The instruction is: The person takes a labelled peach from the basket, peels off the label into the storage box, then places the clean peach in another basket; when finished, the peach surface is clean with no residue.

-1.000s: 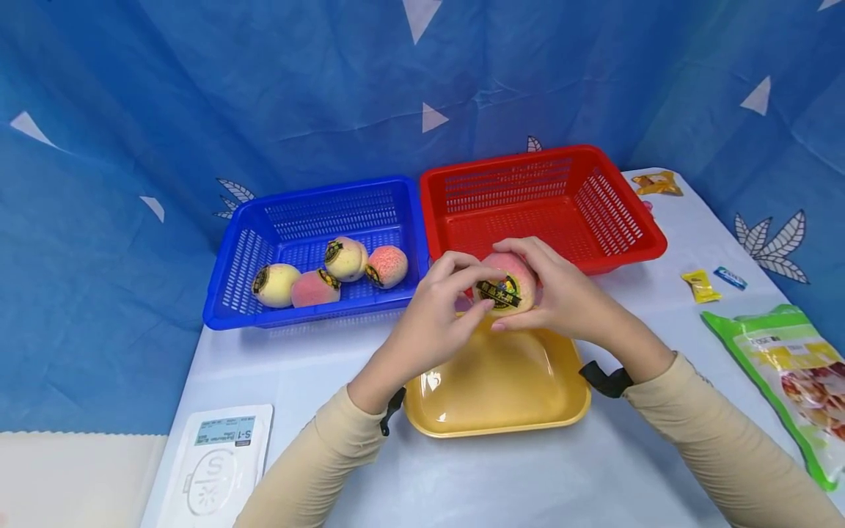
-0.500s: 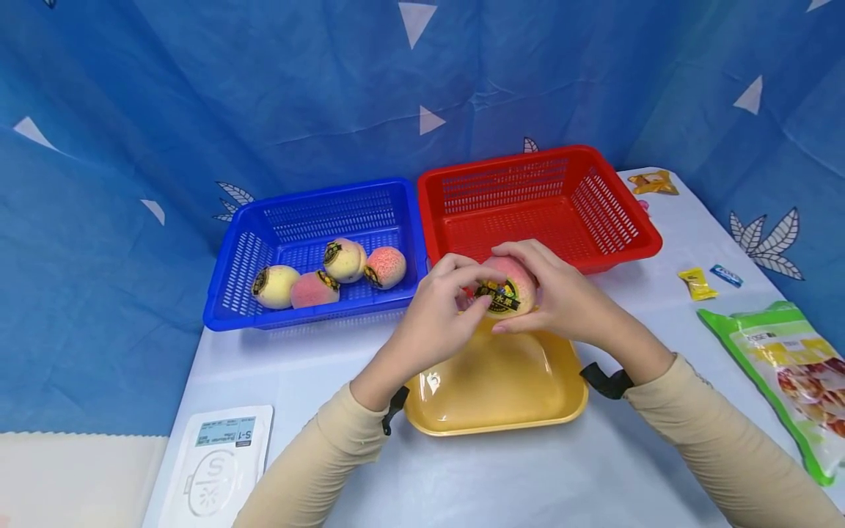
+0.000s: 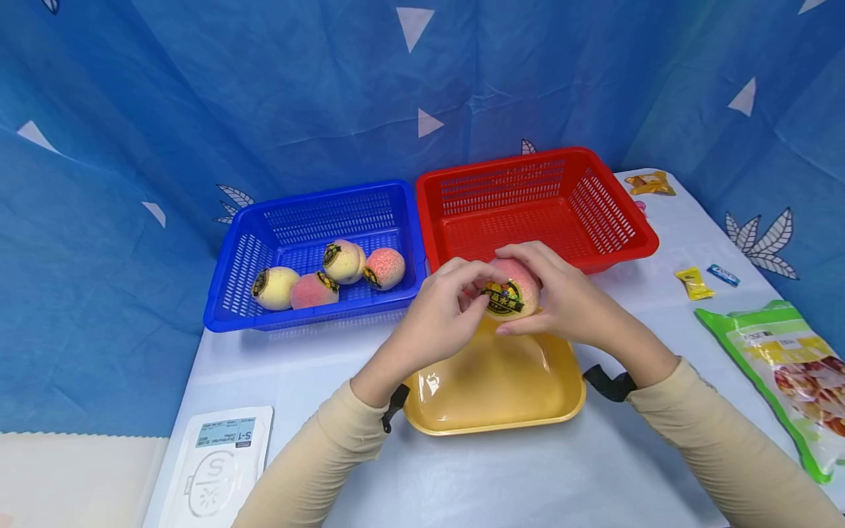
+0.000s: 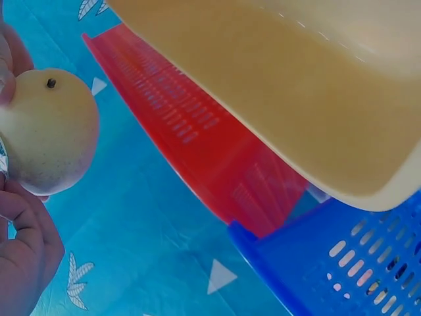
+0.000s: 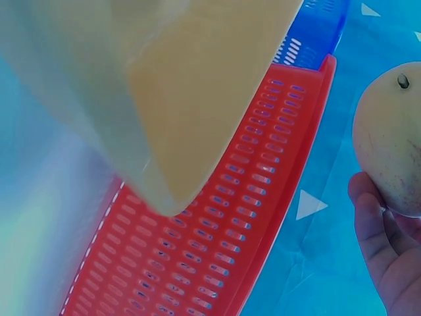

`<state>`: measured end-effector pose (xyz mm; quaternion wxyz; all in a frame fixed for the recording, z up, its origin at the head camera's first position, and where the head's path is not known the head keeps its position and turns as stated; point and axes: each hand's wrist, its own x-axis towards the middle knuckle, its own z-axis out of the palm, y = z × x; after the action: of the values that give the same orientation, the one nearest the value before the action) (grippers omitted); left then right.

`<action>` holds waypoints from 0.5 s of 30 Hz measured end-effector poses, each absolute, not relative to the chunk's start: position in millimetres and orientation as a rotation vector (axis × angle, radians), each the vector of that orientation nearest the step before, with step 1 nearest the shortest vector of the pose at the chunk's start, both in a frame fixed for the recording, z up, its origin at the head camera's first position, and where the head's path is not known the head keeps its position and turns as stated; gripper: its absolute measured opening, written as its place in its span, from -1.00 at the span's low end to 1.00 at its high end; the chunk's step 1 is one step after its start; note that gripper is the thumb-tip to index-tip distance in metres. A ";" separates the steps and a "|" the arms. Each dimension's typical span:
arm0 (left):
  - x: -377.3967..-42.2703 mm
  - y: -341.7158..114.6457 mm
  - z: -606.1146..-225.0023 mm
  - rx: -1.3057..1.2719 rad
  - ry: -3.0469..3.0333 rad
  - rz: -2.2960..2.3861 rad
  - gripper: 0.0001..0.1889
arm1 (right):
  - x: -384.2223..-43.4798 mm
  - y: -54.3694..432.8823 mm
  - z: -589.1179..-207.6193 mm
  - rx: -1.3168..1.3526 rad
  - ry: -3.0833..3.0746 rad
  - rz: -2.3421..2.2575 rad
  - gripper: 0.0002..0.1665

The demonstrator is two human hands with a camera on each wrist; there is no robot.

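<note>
In the head view, a pink and yellow peach (image 3: 518,271) is held up over the far edge of a glossy yellow tray (image 3: 498,425). My right hand (image 3: 564,297) grips the peach from the right, thumb below and fingers over the top. A black sticker (image 3: 507,299) with gold lettering faces me on its side. Curled at the sticker's left end are the thumb and index finger of my left hand (image 3: 439,312), pinching there; its other fingers are partly hidden. The peach's underside with a dark stem pit shows in both wrist views.
Several stickered peaches (image 3: 273,287) lie in a blue basket (image 3: 323,317) at the back left. Beside it stands a red basket (image 3: 515,227). Small wrapped candies (image 3: 694,284) and a green food bag (image 3: 772,345) lie right, a white package (image 3: 218,469) front left.
The peach has shifted and turned slightly to the right in the hands, with less of the sticker's left end showing. The baskets and tray keep their places.
</note>
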<state>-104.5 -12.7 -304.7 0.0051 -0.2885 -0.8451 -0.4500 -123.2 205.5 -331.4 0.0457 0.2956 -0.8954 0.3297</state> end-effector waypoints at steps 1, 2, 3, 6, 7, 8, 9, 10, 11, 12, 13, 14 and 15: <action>-104.7 -12.1 -304.3 -0.898 -2.645 -1.420 -0.71 | -123.3 206.2 -331.8 0.903 -2.731 1.000 0.13; -104.9 -11.5 -303.9 -0.894 -2.646 -1.429 -0.72 | -123.3 206.9 -332.1 0.903 -2.727 0.995 0.13; -105.1 -10.9 -303.7 -0.890 -2.649 -1.438 -0.71 | -123.3 207.7 -332.3 0.900 -2.727 0.990 0.13; -104.7 -8.7 -301.8 -0.874 -2.654 -1.465 -0.71 | -123.1 210.0 -332.6 0.872 -2.733 0.988 0.13; -104.5 -7.7 -301.1 -0.869 -2.656 -1.474 -0.70 | -123.0 210.8 -332.4 0.860 -2.737 0.989 0.13; -104.3 -6.7 -300.4 -0.863 -2.657 -1.484 -0.70 | -123.0 211.6 -332.2 0.846 -2.740 0.992 0.13; -104.1 -5.7 -299.8 -0.857 -2.657 -1.492 -0.70 | -122.9 212.5 -332.2 0.836 -2.742 0.992 0.13; -103.9 -4.8 -299.3 -0.853 -2.654 -1.502 -0.70 | -122.9 213.4 -332.1 0.829 -2.741 0.992 0.13; -103.7 -4.0 -298.8 -0.847 -2.654 -1.511 -0.70 | -123.0 214.2 -332.1 0.822 -2.741 0.995 0.13; -103.4 -3.3 -298.4 -0.839 -2.654 -1.523 -0.70 | -123.2 215.2 -332.3 0.818 -2.739 0.994 0.14; -102.9 -2.7 -298.0 -0.833 -2.652 -1.537 -0.70 | -123.2 216.2 -332.4 0.812 -2.739 0.991 0.14; -102.4 -2.4 -297.5 -0.826 -2.646 -1.557 -0.70 | -123.3 217.2 -332.6 0.804 -2.738 0.990 0.14; -101.8 -2.1 -297.1 -0.820 -2.642 -1.580 -0.70 | -123.5 218.5 -332.8 0.792 -2.739 0.989 0.14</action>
<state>-101.8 -2.1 -297.1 -0.0220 -0.2573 -0.8291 -0.4959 -123.5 218.5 -332.8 0.0617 0.2620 -0.9058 0.3271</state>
